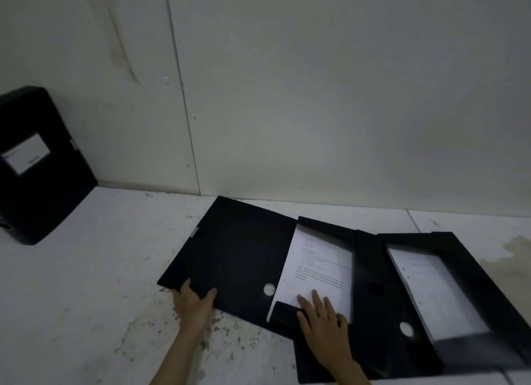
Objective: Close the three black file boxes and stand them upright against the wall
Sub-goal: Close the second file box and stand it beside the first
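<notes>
1 closed file box stands upright at the far left of the white, stained bench, its back leaning against the wall and a white label on its front face.

The middle file box lies flat and open near the wall. Its lid is spread out to the left, flat on the bench, with a round finger hole near the spine. The left hand grips the near edge of that lid — thumb on top, fingers curled under the rim. In the tray of this box lies a printed sheet of paper. The right hand rests flat on the lower part of the sheet with its fingers spread, grasping nothing; the palm also covers part of a small black flap at the near end of the tray.

The 3rd file box lies open just to the right, touching or overlapping the middle one — I cannot tell which. It holds more white paper, and another round hole shows in its black spine panel.
</notes>
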`<state>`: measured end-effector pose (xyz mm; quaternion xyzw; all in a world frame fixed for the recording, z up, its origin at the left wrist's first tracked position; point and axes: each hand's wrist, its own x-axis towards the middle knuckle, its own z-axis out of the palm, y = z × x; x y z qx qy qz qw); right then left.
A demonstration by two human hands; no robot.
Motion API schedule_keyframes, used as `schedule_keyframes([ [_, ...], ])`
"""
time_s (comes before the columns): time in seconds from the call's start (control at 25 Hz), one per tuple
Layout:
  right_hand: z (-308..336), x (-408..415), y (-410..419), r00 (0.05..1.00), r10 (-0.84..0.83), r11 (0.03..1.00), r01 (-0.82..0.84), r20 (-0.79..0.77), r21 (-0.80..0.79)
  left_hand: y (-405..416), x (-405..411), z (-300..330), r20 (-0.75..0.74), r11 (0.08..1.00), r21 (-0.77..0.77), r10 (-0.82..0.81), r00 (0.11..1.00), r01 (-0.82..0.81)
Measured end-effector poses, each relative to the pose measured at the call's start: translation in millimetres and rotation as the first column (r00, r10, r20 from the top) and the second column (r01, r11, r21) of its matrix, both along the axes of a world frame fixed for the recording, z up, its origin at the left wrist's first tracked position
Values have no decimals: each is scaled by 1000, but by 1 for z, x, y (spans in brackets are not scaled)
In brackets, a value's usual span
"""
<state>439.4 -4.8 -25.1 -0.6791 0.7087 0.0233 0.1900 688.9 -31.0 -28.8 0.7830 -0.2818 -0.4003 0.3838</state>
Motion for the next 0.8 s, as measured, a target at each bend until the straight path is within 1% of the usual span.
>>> schedule_keyframes([
  [0.08, -2, 0, 1, 1000, 11, 1000, -11, -23, 8, -5, -7, 7, -135, 978, -93, 171, 976, -185],
  [0.12, -2, 1, 1, 999, 14, 1000, -13, -29, 16, -8, -7, 9, -208, 953, -97, 263, 942, -288],
  [0.2, -2, -1, 2, 998, 0, 998, 3, -60, 55, -11, -2, 11, -358, 866, -84, 436, 826, -493],
  [0.24, -5, -1, 4, 999, 11, 996, -7, -51, 86, -10, -1, 13, -444, 822, -88, 473, 761, -562],
  [0.28, -8, -1, 5, 998, 28, 996, -24, -53, 85, -9, -1, 17, -504, 806, -110, 459, 732, -581],
  [0.32, -12, -2, 6, 998, 39, 997, -35, -56, 69, -7, -2, 21, -527, 819, -152, 407, 746, -554],
  [0.36, -17, -3, 6, 998, 39, 998, -37, -58, 45, -6, -5, 27, -502, 850, -201, 338, 796, -488],
  [0.44, -9, -3, 7, 996, 55, 997, -51, -77, 50, -3, -9, 39, -369, 895, -281, 234, 899, -348],
  [0.48, -5, -1, 5, 993, 56, 997, -49, -101, 67, -2, -10, 45, -319, 894, -314, 218, 922, -320],
  [0.52, -1, 1, 3, 993, 82, 995, -77, -80, 61, 0, -9, 50, -293, 882, -349, 218, 931, -316],
  [0.56, 0, 6, 1, 992, 130, 991, -129, -7, 40, 4, -8, 56, -280, 863, -380, 235, 931, -333],
  [0.6, 2, 13, 1, 976, 174, 982, -181, 129, 45, 8, -6, 64, -263, 835, -407, 281, 923, -370],
  [0.64, 7, 22, 1, 943, 177, 976, -206, 283, 74, 14, -1, 71, -249, 799, -432, 339, 907, -417],
  [0.68, 12, 32, 1, 886, 182, 968, -237, 425, 78, 20, 4, 79, -234, 756, -458, 405, 884, -467],
  [0.72, 19, 45, 3, 812, 180, 967, -249, 555, 50, 27, 11, 86, -208, 714, -482, 469, 858, -508],
  [0.8, 29, 69, 5, 653, 162, 978, -206, 740, -32, 39, 27, 101, -121, 671, -528, 548, 828, -521],
])
